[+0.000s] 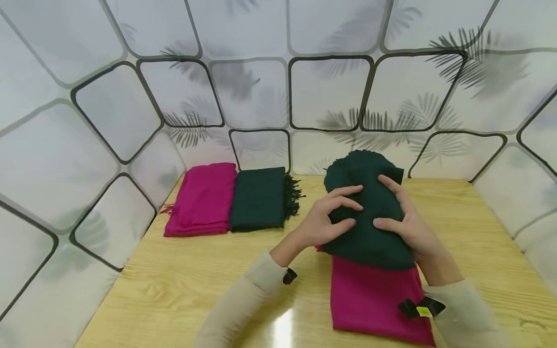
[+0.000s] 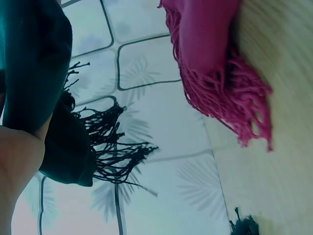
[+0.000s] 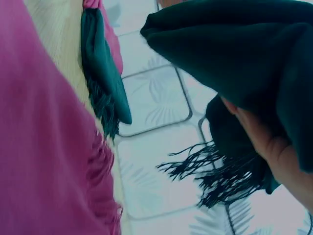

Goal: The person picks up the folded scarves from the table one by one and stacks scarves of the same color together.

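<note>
Nearest, toward the front edge of the tabletop, right of centre: one magenta cloth, laid flat. Above it: one dark green fringed cloth, bunched and raised, gripped by the fingers and thumbs of left hand and right hand. Near the back-left corner, side by side: one folded magenta scarf, one folded green scarf.

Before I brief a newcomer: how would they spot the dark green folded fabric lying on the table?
At the back left of the pale wooden table lies a magenta folded fabric. Just right of it is the dark green folded fabric: unlike the magenta one, its fringe faces right; unlike the held dark green fabric, it lies flat.
</note>
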A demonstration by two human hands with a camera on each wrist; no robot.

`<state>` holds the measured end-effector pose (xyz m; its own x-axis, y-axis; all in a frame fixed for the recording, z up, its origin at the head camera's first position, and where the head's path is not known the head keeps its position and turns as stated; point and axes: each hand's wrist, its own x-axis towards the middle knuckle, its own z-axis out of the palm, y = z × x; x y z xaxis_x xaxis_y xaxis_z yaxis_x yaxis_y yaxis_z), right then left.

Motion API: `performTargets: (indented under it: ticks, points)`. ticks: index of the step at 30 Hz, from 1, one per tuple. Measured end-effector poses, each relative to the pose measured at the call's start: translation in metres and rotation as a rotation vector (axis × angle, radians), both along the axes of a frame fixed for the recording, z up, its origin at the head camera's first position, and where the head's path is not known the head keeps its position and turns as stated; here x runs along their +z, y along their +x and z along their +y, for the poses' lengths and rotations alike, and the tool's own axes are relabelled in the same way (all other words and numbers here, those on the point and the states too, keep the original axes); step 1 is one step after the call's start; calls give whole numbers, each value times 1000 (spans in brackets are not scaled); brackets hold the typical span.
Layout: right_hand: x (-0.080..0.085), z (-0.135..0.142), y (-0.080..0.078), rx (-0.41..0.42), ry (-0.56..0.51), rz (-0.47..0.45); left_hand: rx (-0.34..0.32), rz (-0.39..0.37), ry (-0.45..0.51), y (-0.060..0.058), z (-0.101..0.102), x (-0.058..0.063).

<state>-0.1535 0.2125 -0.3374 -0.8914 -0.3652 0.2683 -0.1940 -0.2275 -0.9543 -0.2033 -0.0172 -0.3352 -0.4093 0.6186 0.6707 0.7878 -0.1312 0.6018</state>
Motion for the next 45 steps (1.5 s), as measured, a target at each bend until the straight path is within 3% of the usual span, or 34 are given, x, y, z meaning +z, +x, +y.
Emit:
performTargets:
  ticks: [4,8,17,19,26,29,33,40,45]
  points:
    - [5,-17,5,-56,65,-22,23,15,60,-7,-11,-12]
    - [6,-29,8,-105,108,14,43,38,101,-5,-28,-12]
    - [-4,-52,18,-124,13,71,80,62,236,10,-58,-16]
    - [-8,-54,19,-105,-8,76,56,35,241,13,-60,-17]
    - [-16,-51,19,-17,-98,110,-107,-177,229,19,-61,-21]
    - [-16,-49,16,26,-129,117,-134,-192,220,17,-59,-20]
    - [-13,-51,17,36,-118,113,-115,-125,189,19,-59,-16]
    - [-7,-63,21,-15,97,45,41,128,85,18,-70,-12]
    - [-6,-71,21,-28,174,-22,90,219,49,21,-84,-10]
